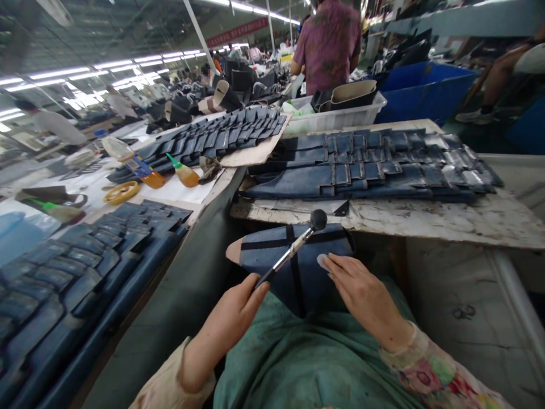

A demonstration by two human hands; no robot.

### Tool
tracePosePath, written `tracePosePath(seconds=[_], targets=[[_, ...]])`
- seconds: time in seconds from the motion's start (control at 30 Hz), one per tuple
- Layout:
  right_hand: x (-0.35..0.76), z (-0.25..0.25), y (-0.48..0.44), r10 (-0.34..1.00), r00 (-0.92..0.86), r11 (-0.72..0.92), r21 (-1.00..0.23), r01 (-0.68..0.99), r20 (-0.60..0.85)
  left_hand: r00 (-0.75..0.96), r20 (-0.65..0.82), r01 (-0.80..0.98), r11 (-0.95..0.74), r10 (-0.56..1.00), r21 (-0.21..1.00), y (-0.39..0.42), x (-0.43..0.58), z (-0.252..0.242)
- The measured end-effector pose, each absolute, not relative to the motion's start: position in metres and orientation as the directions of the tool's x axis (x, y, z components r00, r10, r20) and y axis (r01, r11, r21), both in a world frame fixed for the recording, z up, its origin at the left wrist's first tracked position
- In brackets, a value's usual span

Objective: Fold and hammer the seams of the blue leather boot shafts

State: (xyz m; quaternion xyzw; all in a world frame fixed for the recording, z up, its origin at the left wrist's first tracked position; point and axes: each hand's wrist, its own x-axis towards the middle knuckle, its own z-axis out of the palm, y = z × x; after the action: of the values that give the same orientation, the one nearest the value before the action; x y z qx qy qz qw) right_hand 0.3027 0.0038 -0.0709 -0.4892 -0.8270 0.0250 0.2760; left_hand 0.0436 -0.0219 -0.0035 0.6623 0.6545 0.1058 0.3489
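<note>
The left hand (pixel 230 324) gripped the hammer (pixel 293 245). The right hand (pixel 361 295) pressed flat, open fingers (pixel 336 267) on the blue piece (pixel 264 255); it looked soft, light, best pinched by its edge.

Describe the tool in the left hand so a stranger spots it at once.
Find the white table on the right; below its front edge a dark blue piece lies on a green apron. Slanting across it, gripped by the left hand, is a hammer: the only thing with a shiny shaft and round black head.
</note>
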Motion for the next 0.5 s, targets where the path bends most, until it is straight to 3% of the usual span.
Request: tracePosePath(seconds=[0.17, 0.3, 0.5], targets=[[0.304, -0.075, 0.004, 0.820, -0.377, 0.523, -0.298, 0.798, 0.430, -0.013, -0.365, 0.808, 0.225, 0.931, 0.545, -0.044, 0.008, 0.000], [0.306, -0.077, 0.004, 0.809, -0.391, 0.540, -0.292, 0.790, 0.438, -0.131, -0.300, 0.804, 0.278, 0.945, 0.525, -0.058, -0.017, -0.004], [0.306, -0.074, 0.007, 0.803, -0.391, 0.555, -0.326, 0.765, 0.450, -0.174, -0.317, 0.893, 0.285, 0.932, 0.348, -0.047, -0.041, 0.000]])
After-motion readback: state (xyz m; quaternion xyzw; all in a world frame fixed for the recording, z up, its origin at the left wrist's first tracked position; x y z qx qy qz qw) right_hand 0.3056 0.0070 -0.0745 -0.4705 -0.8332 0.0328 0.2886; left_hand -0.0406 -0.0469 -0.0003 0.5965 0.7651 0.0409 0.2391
